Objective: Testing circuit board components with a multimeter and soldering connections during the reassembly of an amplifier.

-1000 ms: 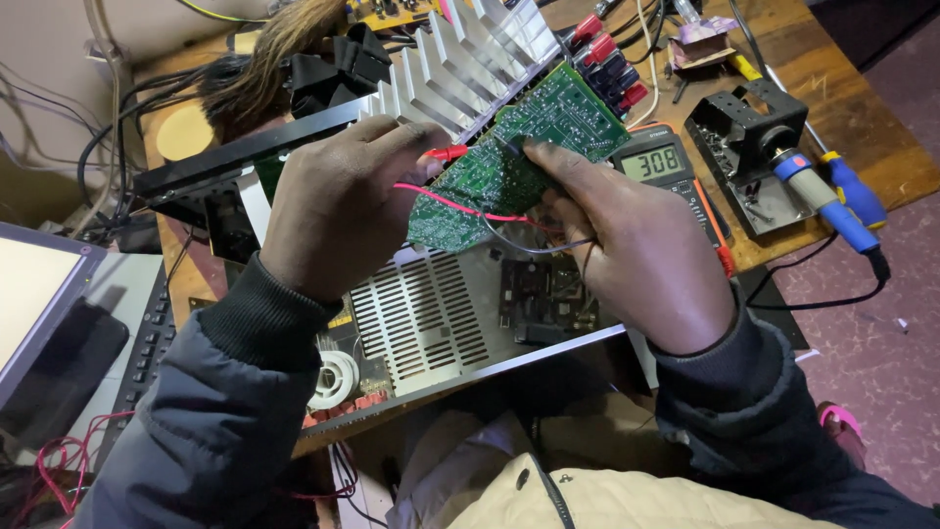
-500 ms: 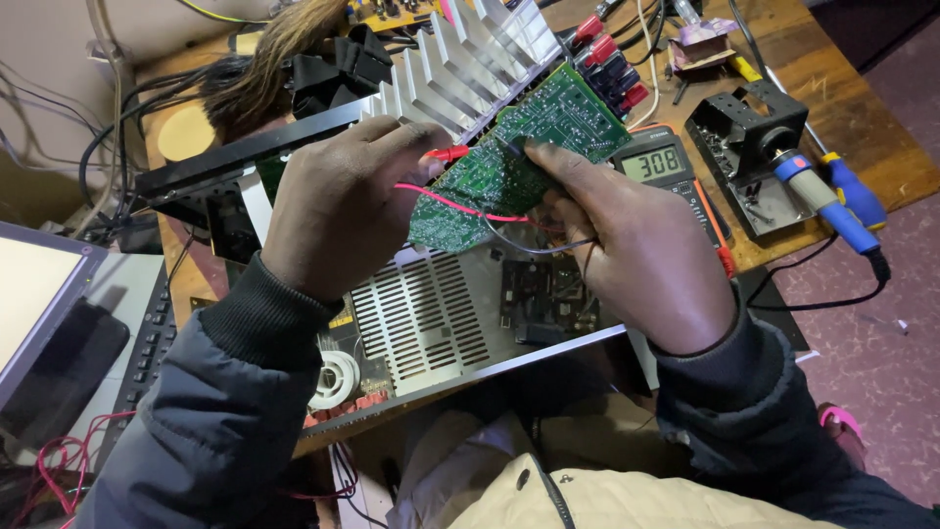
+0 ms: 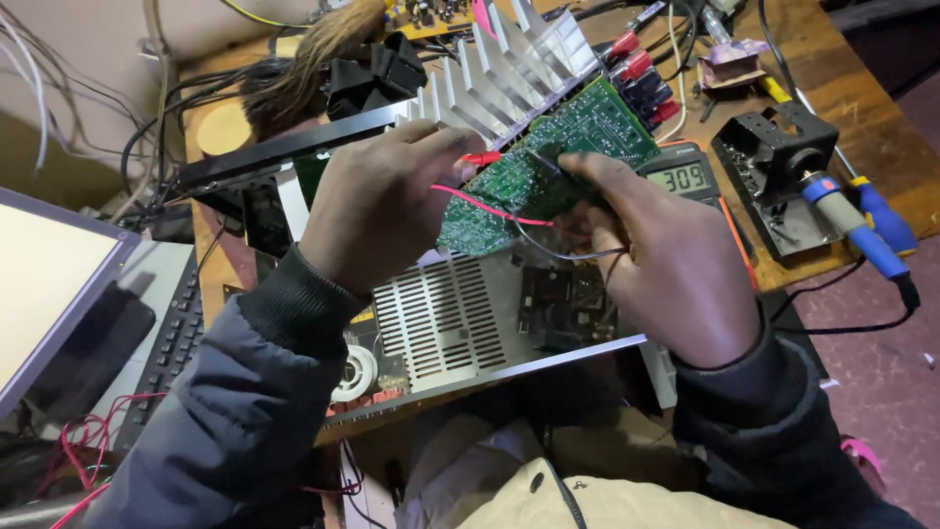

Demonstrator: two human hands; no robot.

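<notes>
Head view: the left hand [image 3: 387,211] is closed around a red probe [image 3: 482,158], its tip set against the upper edge of a green board [image 3: 548,167] that stands tilted above an open metal chassis [image 3: 460,323]. The right hand [image 3: 651,260] is curled about a black probe [image 3: 541,160], thumb and fingers pinched on it, tip also on the board near its middle; the red lead [image 3: 490,208] and a black lead [image 3: 558,253] trail across the board's lower part toward the right wrist. Just behind the right hand lies a meter [image 3: 685,176] with its display lit and showing a reading, so, as I judge it, both probes are already placed and a measurement is under way; how many points are left to check cannot be told from this. The board is still joined to a finned heatsink [image 3: 509,73] at its far edge and has not been lifted clear of the chassis. To the right on the wooden bench [image 3: 862,118] a soldering iron [image 3: 847,211] rests in its stand [image 3: 774,167], untouched. At far left a keyboard [image 3: 171,343] sits beside a bright screen [image 3: 44,284]
</notes>
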